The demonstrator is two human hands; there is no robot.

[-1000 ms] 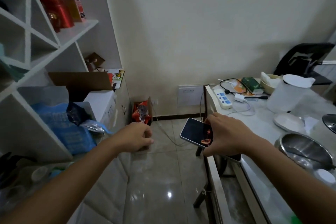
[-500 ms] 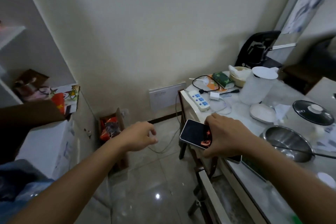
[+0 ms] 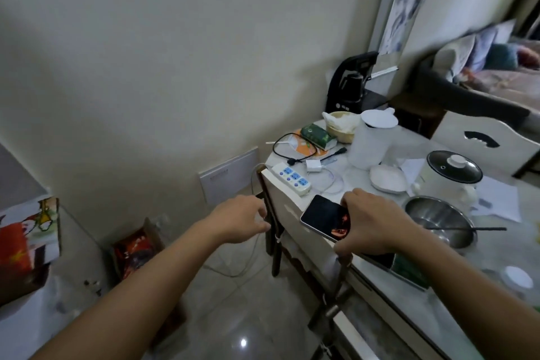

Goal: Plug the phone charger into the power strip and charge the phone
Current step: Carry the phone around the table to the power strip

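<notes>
Right hand (image 3: 371, 223) up front, gripping the phone (image 3: 325, 218) by its near end, fingers over the far edge, thumb under the near one. The screen is dark, with an orange-red patch showing beside the palm. The phone hangs over the table's (image 3: 415, 298) near-left edge, tilted, far corner towards the power strip.

Left hand (image 3: 241, 218) out over the floor, just left of the table leg (image 3: 273, 242), loosely curled, fingers drawn in near the thumb, holding nothing I can make out.

On to the tabletop: a steel bowl (image 3: 438, 221) just right of the phone hand, a dark utensil (image 3: 467, 229) lying across its rim. Behind it, a white pot (image 3: 444, 181) with a glass lid, and a small white dish (image 3: 387, 179).

Here's the power strip (image 3: 292, 179), white with blue sockets, lying at the table's left corner, a little beyond the phone. Any marks on it are too small to read. Just beside it to the right sits the white charger (image 3: 314, 166), its pale cable (image 3: 331, 184) looped on the table, nothing plugged into the strip that I can see. A black cord (image 3: 287, 156) curls behind.

Farther back: a green packet (image 3: 317, 134), print unreadable, a cream bowl (image 3: 342, 126), a translucent jug (image 3: 369, 142) with a white lid, and a black appliance (image 3: 352, 82) against the wall. No legible writing anywhere.
</notes>
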